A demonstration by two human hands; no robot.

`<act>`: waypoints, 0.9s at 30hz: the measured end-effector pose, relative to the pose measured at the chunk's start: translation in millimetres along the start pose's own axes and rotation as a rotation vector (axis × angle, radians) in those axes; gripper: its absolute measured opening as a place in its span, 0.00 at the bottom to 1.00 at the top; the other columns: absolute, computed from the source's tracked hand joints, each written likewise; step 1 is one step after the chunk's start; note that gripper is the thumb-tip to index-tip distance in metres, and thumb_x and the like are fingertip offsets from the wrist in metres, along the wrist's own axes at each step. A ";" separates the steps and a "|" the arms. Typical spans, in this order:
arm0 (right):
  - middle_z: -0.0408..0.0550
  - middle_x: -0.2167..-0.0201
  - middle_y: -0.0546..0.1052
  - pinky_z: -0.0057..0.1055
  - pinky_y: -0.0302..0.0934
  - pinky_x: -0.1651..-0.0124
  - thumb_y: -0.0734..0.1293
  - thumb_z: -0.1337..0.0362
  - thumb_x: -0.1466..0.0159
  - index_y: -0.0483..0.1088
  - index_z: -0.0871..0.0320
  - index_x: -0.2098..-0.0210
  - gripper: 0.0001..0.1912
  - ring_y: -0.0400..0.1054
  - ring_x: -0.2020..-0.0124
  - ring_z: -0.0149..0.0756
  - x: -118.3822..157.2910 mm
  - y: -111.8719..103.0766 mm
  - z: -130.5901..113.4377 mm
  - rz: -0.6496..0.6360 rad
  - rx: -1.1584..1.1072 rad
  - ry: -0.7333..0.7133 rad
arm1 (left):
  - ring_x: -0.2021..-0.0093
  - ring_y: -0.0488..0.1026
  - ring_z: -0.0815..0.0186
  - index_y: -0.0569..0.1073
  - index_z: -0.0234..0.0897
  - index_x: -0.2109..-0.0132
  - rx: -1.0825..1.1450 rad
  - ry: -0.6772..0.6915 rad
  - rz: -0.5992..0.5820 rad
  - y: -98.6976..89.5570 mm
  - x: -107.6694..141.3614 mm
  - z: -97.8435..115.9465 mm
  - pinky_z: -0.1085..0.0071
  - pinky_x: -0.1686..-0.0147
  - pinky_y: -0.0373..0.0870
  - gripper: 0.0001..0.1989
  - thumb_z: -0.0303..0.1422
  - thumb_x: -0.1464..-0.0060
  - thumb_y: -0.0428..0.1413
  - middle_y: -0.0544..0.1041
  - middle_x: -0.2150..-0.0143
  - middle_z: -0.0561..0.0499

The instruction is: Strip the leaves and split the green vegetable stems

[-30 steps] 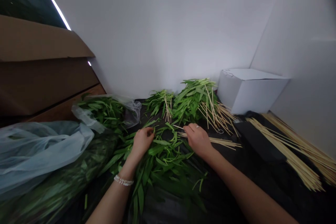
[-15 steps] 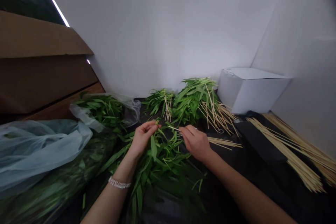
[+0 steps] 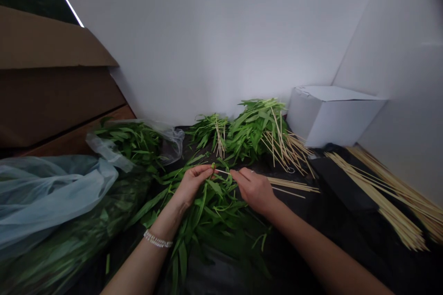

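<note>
My left hand [image 3: 194,185], with a beaded bracelet at its wrist, pinches a green leafy stem [image 3: 213,166] between thumb and fingertips. Closed around a thin bamboo skewer [image 3: 223,172] is my right hand [image 3: 256,190]. The skewer's far end reaches the stem at my left fingertips; whether it pierces the stem I cannot tell. Below both hands spreads a loose heap of long-leaved greens [image 3: 211,214]. A few loose skewers [image 3: 294,185] lie just right of my right hand.
Behind my hands lie a small skewered bunch of greens [image 3: 204,130] and a larger skewered pile [image 3: 247,133]. Plastic bags [image 3: 58,193] of greens fill the left, near a cardboard box [image 3: 51,101]. At right are a white box [image 3: 341,115], a black block [image 3: 342,186] and many skewers [image 3: 384,207].
My left hand has moved slightly right and my right hand slightly down, bringing stem and skewer together. The skewer tip, apart from the stem before, now meets it.
</note>
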State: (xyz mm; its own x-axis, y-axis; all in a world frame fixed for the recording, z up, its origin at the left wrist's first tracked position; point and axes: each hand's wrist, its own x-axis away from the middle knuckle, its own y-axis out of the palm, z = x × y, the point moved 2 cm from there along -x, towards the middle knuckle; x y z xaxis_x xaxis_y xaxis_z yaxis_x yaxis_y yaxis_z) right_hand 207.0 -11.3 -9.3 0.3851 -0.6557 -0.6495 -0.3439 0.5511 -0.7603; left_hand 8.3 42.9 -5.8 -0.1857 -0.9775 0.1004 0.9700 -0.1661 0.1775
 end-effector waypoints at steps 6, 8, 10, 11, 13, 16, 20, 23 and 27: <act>0.48 0.66 0.73 0.26 0.56 0.64 0.57 0.71 0.33 0.70 0.58 0.47 0.18 0.65 0.67 0.32 0.6 2.7 0.9 -0.046 0.005 0.018 | 0.71 0.76 0.69 0.81 0.35 0.63 -0.033 0.017 -0.016 1.7 0.7 -1.1 0.72 0.65 0.73 0.16 0.38 0.61 0.68 0.82 0.64 0.47; 0.48 0.66 0.73 0.26 0.56 0.65 0.56 0.70 0.33 0.70 0.57 0.47 0.18 0.65 0.67 0.32 0.8 3.4 0.7 -0.051 0.014 0.016 | 0.71 0.76 0.69 0.81 0.35 0.63 -0.031 0.019 -0.019 1.6 0.8 -1.3 0.72 0.65 0.73 0.16 0.38 0.60 0.68 0.82 0.64 0.47; 0.48 0.66 0.73 0.26 0.55 0.65 0.56 0.70 0.32 0.70 0.57 0.47 0.18 0.65 0.68 0.32 0.9 3.6 0.6 -0.049 0.019 0.020 | 0.71 0.76 0.68 0.81 0.34 0.63 -0.043 0.025 -0.016 1.8 1.2 -1.0 0.71 0.65 0.73 0.17 0.38 0.60 0.68 0.82 0.64 0.46; 0.48 0.66 0.73 0.26 0.55 0.65 0.56 0.70 0.32 0.69 0.57 0.47 0.18 0.65 0.68 0.32 0.8 3.5 0.6 -0.051 0.019 0.021 | 0.70 0.76 0.67 0.81 0.34 0.63 -0.055 0.026 -0.014 2.0 1.5 -0.7 0.71 0.65 0.74 0.17 0.38 0.60 0.68 0.82 0.64 0.45; 0.48 0.66 0.73 0.26 0.55 0.64 0.56 0.70 0.32 0.70 0.57 0.47 0.18 0.66 0.67 0.32 0.6 3.2 0.4 -0.062 0.017 0.024 | 0.69 0.76 0.66 0.81 0.33 0.62 -0.080 0.029 -0.009 2.5 2.1 -0.1 0.70 0.65 0.74 0.18 0.39 0.61 0.68 0.82 0.63 0.44; 0.48 0.66 0.73 0.26 0.56 0.64 0.57 0.71 0.33 0.70 0.58 0.48 0.17 0.66 0.67 0.32 0.3 3.1 -0.1 -0.076 0.015 0.028 | 0.69 0.77 0.65 0.81 0.34 0.62 -0.091 0.026 -0.009 2.9 2.3 -0.3 0.69 0.64 0.74 0.18 0.40 0.61 0.68 0.82 0.63 0.45; 0.48 0.66 0.73 0.26 0.56 0.65 0.57 0.71 0.33 0.70 0.57 0.49 0.17 0.66 0.68 0.32 0.6 4.6 -0.8 -0.064 0.015 0.029 | 0.70 0.76 0.67 0.81 0.35 0.63 -0.055 0.010 -0.021 2.1 1.4 -2.4 0.70 0.64 0.74 0.17 0.39 0.61 0.68 0.82 0.64 0.47; 0.47 0.67 0.74 0.27 0.55 0.66 0.57 0.70 0.33 0.71 0.57 0.49 0.16 0.66 0.68 0.32 1.1 5.9 -1.6 -0.056 0.023 0.032 | 0.69 0.76 0.67 0.81 0.35 0.63 -0.049 0.008 -0.025 1.6 1.1 -3.1 0.70 0.64 0.74 0.17 0.39 0.61 0.68 0.82 0.64 0.47; 0.47 0.67 0.74 0.26 0.54 0.66 0.56 0.71 0.32 0.71 0.58 0.49 0.17 0.66 0.69 0.32 1.7 6.2 -2.5 -0.049 0.016 0.023 | 0.69 0.77 0.65 0.81 0.35 0.64 -0.059 -0.001 -0.032 2.0 2.0 -2.6 0.69 0.62 0.74 0.17 0.39 0.62 0.69 0.82 0.65 0.46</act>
State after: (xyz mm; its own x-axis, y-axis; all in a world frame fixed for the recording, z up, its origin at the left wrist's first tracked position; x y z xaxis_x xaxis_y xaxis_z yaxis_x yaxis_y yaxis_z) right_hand 203.3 -10.3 -15.1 0.3814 -0.6939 -0.6108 -0.3116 0.5256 -0.7916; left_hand 10.3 40.3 -7.8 -0.2168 -0.9715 0.0963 0.9712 -0.2046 0.1224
